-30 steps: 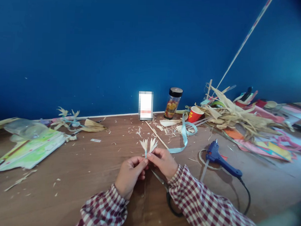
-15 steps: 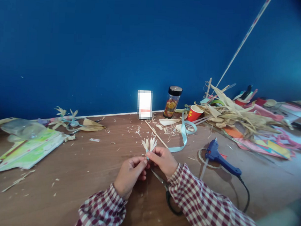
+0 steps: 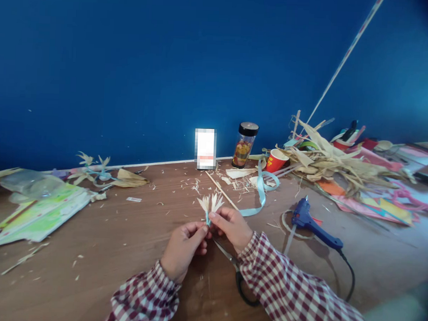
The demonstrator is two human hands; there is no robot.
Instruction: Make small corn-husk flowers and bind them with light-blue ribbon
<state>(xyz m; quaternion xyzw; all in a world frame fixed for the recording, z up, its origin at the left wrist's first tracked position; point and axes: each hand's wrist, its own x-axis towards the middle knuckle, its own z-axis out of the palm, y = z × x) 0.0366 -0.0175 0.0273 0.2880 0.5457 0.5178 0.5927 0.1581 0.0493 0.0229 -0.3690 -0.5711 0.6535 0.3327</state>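
Observation:
Between my two hands stands a small corn husk flower [image 3: 210,205], its pale strips fanned into two tufts over a light blue wrapped stem. My left hand [image 3: 185,246] pinches the lower stem between thumb and fingers. Just above, my right hand [image 3: 232,226] has its thumb and forefinger closed on the right side of the stem. The bottom of the stem is hidden by my fingers. Scissors [image 3: 243,288] with black handles lie under my right wrist, partly covered by the sleeve. A light blue ribbon [image 3: 258,206] curls on the table beyond my right hand.
A blue glue gun [image 3: 315,225] with a cord lies at right. Behind are a lidded jar [image 3: 244,147], a red paper cup [image 3: 277,160] and a heap of dried husks [image 3: 333,160]. Painted paper [image 3: 47,213] and finished-looking husk flowers [image 3: 94,168] lie left. Scraps litter the brown table [image 3: 108,255].
The flower's two tufts now spread wider apart, and more of the blue stem shows between my fingers. Both hands stay in nearly the same place.

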